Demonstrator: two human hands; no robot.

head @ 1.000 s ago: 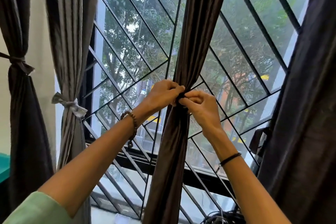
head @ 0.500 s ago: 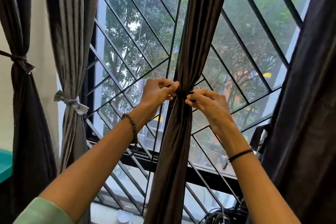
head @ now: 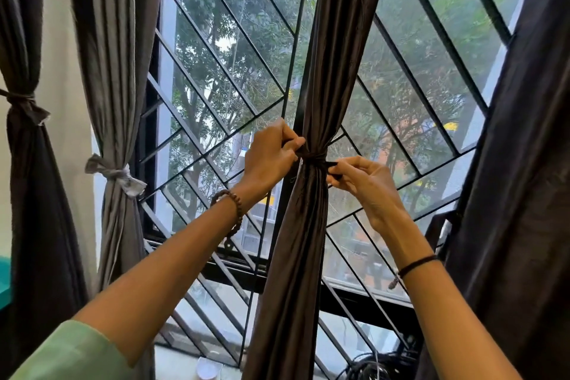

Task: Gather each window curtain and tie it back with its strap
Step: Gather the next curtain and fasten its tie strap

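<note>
A dark brown curtain hangs gathered in front of the middle of the window. A dark strap is cinched around its waist. My left hand pinches one strap end at the curtain's left side. My right hand pinches the other end on the right side. At the left, a grey curtain is tied with a pale strap, and a dark curtain at the far left edge is tied with its own dark strap. A dark curtain hangs loose at the right.
Behind the curtains is a window with a black diagonal metal grille. A tangle of black cables lies at the lower right of the sill. A small white round object sits low by the sill. A teal surface shows at the left edge.
My two hands have drawn apart sideways, each pulling a strap end away from the curtain. The strap now sits tighter around the gathered fabric.
</note>
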